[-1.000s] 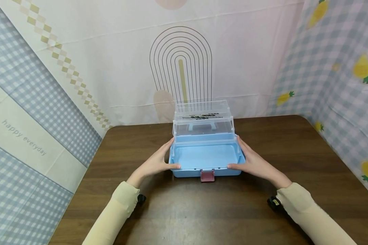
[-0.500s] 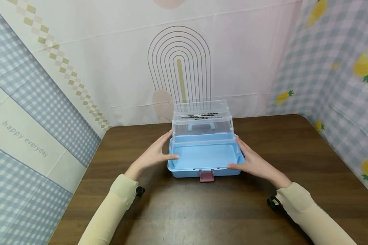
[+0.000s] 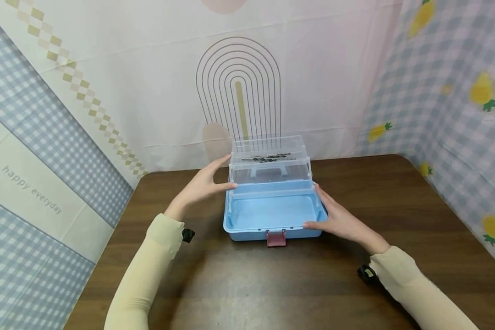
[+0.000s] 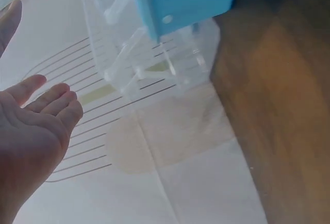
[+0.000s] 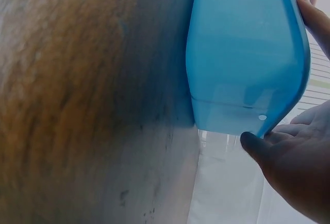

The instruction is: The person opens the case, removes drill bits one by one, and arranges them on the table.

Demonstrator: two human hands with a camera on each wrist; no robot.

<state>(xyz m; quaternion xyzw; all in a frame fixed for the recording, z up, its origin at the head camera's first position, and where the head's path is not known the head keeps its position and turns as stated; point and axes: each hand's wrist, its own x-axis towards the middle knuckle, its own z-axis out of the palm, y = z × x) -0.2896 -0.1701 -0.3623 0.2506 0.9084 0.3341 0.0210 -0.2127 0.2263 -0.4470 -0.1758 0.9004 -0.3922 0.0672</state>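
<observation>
A light-blue storage box (image 3: 274, 213) stands with its lid raised and its clear fold-out trays (image 3: 268, 172) lifted at the back. Several dark, thin drill bits (image 3: 268, 158) lie in the upper tray. My left hand (image 3: 204, 183) is beside the trays' left side, fingers and thumb spread; in the left wrist view that hand (image 4: 38, 115) is apart from the box. My right hand (image 3: 340, 222) holds the box's right end, thumb on the front rim and fingers along the side. The right wrist view shows this hand (image 5: 296, 157) at the blue wall.
A pinkish latch (image 3: 276, 238) hangs down at the box's front. The box stands on a brown wooden table (image 3: 247, 288), near a patterned cloth backdrop (image 3: 169, 91). Each wrist wears a black device, such as the one at the left sleeve (image 3: 187, 235).
My left hand has left the box's front left rim and moved back and up alongside the clear trays. The right hand stays on the right end of the box.
</observation>
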